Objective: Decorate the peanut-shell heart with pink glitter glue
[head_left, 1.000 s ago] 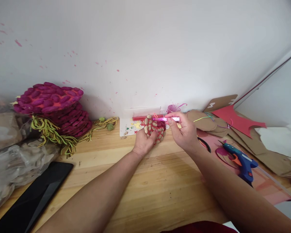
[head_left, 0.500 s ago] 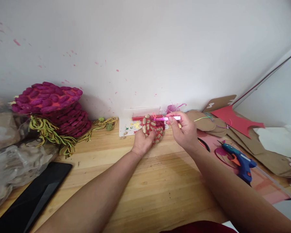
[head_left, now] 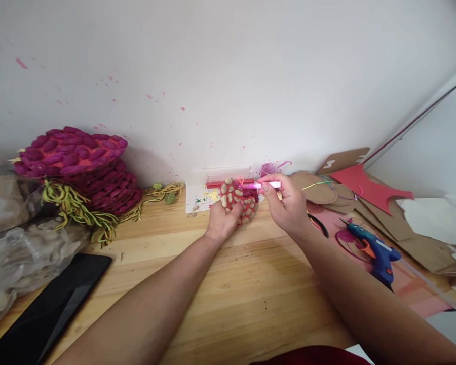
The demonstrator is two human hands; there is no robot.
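My left hand (head_left: 223, 221) grips a red piece covered with peanuts in their shells (head_left: 231, 195), its thumb lying across the front. Most of the peanuts are tan; those along the right edge are magenta. Between the fingers and thumb of my right hand (head_left: 287, 200) is a paintbrush (head_left: 269, 185) with a white handle, its paint-smeared pink end pointing left at the top of the piece. A small pink loop (head_left: 240, 179) stands at the piece's upper edge. Whether the brush tip touches a peanut is too small to tell.
A stack of magenta peanut-covered pieces (head_left: 72, 152) with yellow-green yarn (head_left: 79, 208) stands left, near a black tablet-like slab (head_left: 53, 304). Behind the hands are a white sheet with stars (head_left: 192, 197) and a paint-stained cup (head_left: 269, 169). A blue glue gun (head_left: 382, 256) and cardboard (head_left: 395, 228) lie right.
The brush and my right hand have shifted very slightly left, along with the whole view. Both hands keep their grip, and the peanut-covered piece is turned a little.
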